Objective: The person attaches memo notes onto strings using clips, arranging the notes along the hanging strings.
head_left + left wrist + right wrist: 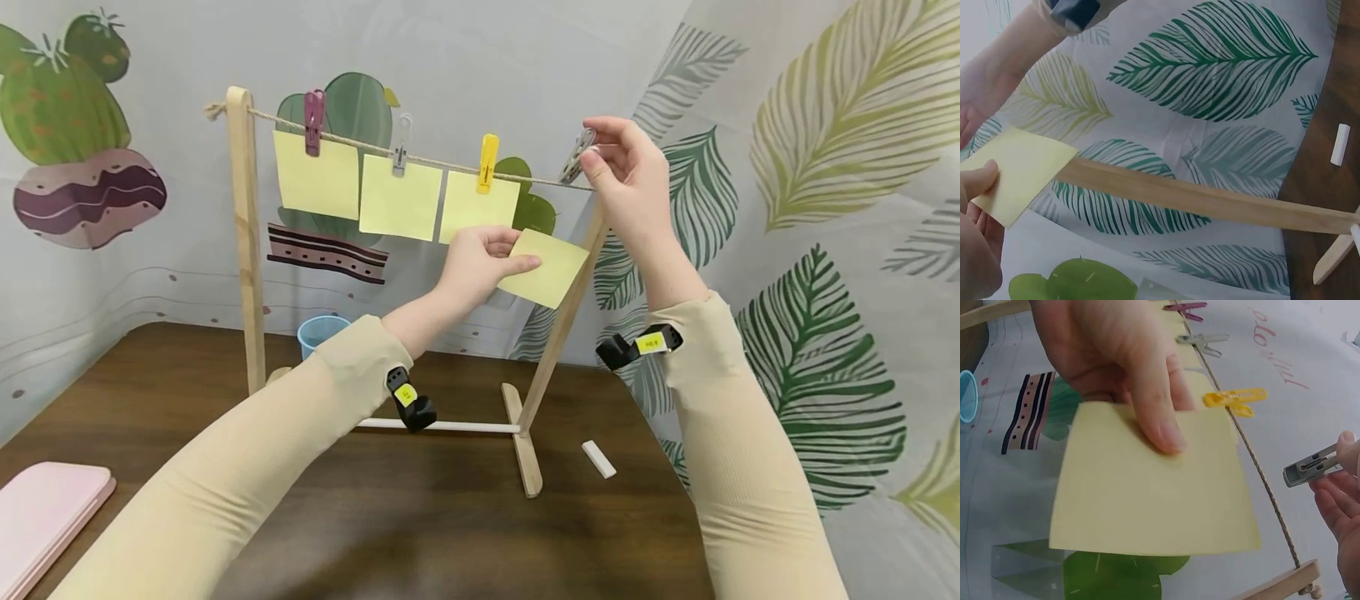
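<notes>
My left hand (476, 265) pinches a yellow sticky note (551, 271) by its left edge, thumb on the front, a little below the rope (442, 164). In the right wrist view that note (1154, 494) faces the camera, apart from the rope. At the rope's right end my right hand (636, 183) pinches a grey clothespin (577, 157) by its handles; the right wrist view shows the clothespin (1310, 467) off the rope. Three other notes hang in a row, held by a purple clothespin (314, 122), a clear grey clothespin (402, 146) and a yellow clothespin (487, 163).
A wooden frame with a left post (247, 250) and a slanting right post (562, 337) carries the rope. Behind my left forearm stands a blue basket (318, 329). A white stick-like block (598, 459) and a pink folder-like item (56, 517) lie on the brown table (450, 533).
</notes>
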The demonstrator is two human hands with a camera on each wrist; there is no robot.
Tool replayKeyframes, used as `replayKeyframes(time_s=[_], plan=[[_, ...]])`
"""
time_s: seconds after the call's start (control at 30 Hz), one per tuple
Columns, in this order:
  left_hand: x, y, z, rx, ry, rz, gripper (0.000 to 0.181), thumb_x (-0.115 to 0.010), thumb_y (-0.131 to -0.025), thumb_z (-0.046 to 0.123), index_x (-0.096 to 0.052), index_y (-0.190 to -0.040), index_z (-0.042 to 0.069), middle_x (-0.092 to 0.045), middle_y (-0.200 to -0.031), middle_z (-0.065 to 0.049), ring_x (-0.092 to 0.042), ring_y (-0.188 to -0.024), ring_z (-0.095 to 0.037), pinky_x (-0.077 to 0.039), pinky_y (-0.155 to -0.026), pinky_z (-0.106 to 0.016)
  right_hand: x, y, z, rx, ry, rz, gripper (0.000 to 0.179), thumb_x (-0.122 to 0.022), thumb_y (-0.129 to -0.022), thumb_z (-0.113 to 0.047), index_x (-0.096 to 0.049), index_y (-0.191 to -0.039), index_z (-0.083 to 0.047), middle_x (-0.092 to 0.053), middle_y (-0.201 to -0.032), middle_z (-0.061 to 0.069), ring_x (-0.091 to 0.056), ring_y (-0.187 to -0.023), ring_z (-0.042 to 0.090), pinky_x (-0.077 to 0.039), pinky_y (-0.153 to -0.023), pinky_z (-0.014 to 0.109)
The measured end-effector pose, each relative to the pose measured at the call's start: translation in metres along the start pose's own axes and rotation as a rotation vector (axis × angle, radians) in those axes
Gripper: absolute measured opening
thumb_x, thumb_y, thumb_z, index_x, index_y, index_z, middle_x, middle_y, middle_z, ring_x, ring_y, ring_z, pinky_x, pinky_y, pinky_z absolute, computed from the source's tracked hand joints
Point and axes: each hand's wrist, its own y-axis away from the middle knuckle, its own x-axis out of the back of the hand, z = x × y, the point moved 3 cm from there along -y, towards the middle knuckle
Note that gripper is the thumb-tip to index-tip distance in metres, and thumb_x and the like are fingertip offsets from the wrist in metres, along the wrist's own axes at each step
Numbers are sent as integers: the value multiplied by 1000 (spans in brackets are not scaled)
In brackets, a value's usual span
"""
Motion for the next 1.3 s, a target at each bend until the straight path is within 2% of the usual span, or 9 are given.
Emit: replayKeyframes(time_s=[0.13,0.3,0.53,0.8,1.03,1.3], plan=[[-2,2,5,2,43,5,36,-80,-81,11,-70,-113,-1,-73,-107,-17,-69,-100,-21,-53,-78,-24,2,-10,2,-35,15,8,31,-59,-95,-2,-60,-126,0,-56,-103,-5,-58,-91,6,-47,-85,17],[-3,2,12,11,76,1,37,-80,-81,10,-69,-114,-1,-73,-107,-17,-68,-97,-19,-52,-79,-24,1,-12,4,-44,32,4,30,-59,-95,-3,-61,-125,-1,-56,-102,-5,-58,-91,8,-48,-84,17],[-6,-6,18,-8,84,28,34,-80,-81,9,-70,-112,-1,-73,-104,-17,-68,-88,-14,-51,-73,-21,2,-14,6,-63,111,16,26,-61,-95,-5,-64,-121,-3,-58,-97,-8,-59,-88,5,-48,-82,17],[-9,-13,19,-51,31,99,35,-79,-83,15,-71,-113,1,-73,-107,-14,-69,-97,-19,-53,-79,-23,2,-19,4,-71,140,28,19,-63,-92,-5,-69,-111,-2,-61,-86,-10,-62,-80,2,-50,-80,15],[-11,-23,17,-11,96,169,39,-80,-82,14,-69,-115,-1,-72,-108,-16,-66,-100,-19,-52,-81,-23,3,-19,-1,-95,137,26,11,-64,-92,-6,-70,-101,-5,-63,-82,-11,-62,-76,3,-50,-78,17],[-10,-30,9,-4,121,183,37,-79,-82,11,-68,-114,-3,-72,-108,-18,-67,-96,-19,-53,-82,-23,1,-20,-2,-113,182,22,6,-65,-91,-7,-71,-94,-8,-62,-76,-14,-62,-72,2,-50,-75,17]])
